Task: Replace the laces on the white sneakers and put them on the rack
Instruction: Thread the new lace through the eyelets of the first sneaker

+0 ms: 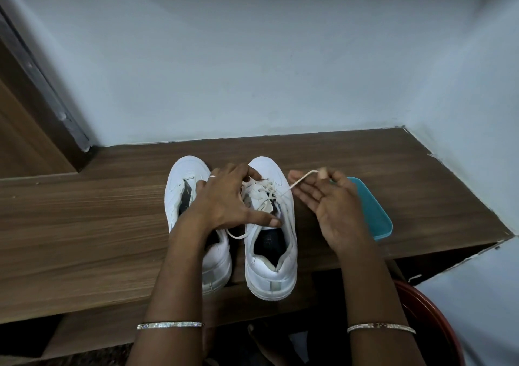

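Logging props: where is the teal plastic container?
Head view: the teal rectangular plastic container lies on the right side of the brown wooden counter, partly hidden behind the right hand, right of the laced white sneaker.

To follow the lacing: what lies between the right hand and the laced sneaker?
In the head view, a white lace stretches from the laced sneaker to the right hand's pinching fingers.

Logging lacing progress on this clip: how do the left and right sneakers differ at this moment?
The left sneaker shows nothing threaded in its visible opening; the right sneaker has a lace threaded. The left hand rests on the right sneaker and the right hand pinches its lace; the left sneaker lies unheld, partly hidden by the forearm. Both are white, toes toward the wall.
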A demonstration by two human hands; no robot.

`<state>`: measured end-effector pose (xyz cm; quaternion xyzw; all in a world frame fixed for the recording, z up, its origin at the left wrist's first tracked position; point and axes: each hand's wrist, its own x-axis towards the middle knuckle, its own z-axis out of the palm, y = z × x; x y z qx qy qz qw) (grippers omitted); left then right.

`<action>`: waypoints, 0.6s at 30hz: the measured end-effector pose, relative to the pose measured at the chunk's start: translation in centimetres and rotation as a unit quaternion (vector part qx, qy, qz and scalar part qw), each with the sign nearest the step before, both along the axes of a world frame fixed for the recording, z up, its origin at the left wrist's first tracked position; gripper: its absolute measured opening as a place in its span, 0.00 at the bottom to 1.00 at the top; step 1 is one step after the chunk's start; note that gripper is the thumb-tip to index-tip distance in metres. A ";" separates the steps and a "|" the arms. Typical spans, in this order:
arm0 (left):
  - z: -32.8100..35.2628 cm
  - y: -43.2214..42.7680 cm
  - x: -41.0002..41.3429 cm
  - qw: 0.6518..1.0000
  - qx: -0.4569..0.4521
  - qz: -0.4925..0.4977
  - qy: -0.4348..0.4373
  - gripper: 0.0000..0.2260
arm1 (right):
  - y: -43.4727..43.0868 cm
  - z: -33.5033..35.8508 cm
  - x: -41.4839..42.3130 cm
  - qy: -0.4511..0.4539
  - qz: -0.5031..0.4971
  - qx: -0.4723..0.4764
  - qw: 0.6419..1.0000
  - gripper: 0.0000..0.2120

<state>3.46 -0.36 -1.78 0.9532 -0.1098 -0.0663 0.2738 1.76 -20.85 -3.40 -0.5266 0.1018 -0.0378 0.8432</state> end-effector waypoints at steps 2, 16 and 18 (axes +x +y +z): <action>0.1 0.4 -0.1 1.000 0.003 -0.006 0.016 0.46 | -0.5 0.6 -0.1 -0.018 -0.013 0.104 0.994 0.07; 0.1 0.4 -0.4 1.000 0.021 0.016 0.015 0.47 | -2.7 1.1 -0.9 -0.073 -0.074 -0.381 0.919 0.05; 0.0 0.3 -0.4 0.999 0.026 0.016 0.013 0.47 | -1.7 0.4 -0.6 -0.067 0.013 -0.481 0.874 0.04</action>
